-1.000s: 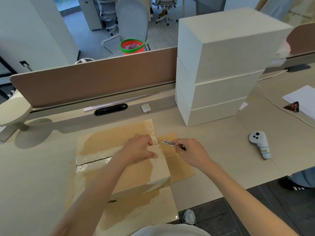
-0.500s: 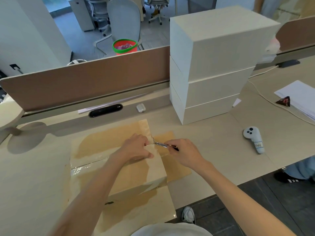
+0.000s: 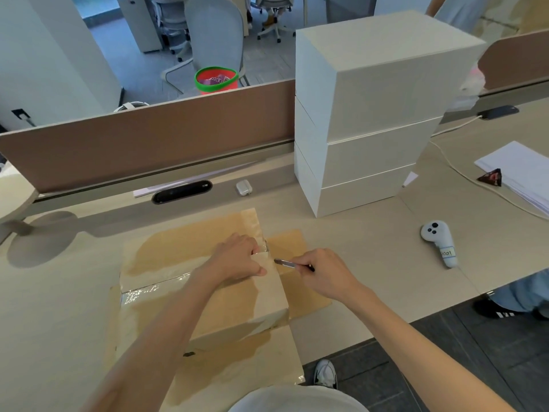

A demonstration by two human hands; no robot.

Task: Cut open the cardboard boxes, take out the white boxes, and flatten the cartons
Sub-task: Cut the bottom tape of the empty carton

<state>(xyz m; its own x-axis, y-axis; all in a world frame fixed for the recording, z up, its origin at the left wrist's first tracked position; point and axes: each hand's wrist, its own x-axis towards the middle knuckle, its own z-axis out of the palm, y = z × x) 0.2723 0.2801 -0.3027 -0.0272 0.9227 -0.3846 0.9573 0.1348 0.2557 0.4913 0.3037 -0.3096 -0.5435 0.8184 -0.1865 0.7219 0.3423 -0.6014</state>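
Here the left hand (image 3: 237, 260) grips the right edge of the taped cardboard carton (image 3: 178, 251); beside that edge, the right hand (image 3: 323, 275) pinches a knife (image 3: 292, 264).

Cardboard carton (image 3: 252, 301): brown, lying low on the table (image 3: 59, 322) near the front edge. Glossy clear tape (image 3: 142, 292) crosses its top at the left. Flat brown panels spread out from it at the right and toward the front. Left hand (image 3: 237, 260) grips its top right edge, fingers curled.

Knife (image 3: 285, 262): slim, metal, pinched in the right hand (image 3: 323, 275), tip at that same edge.

White boxes (image 3: 371, 114): three, stacked squarely at rear right, well apart from the carton.
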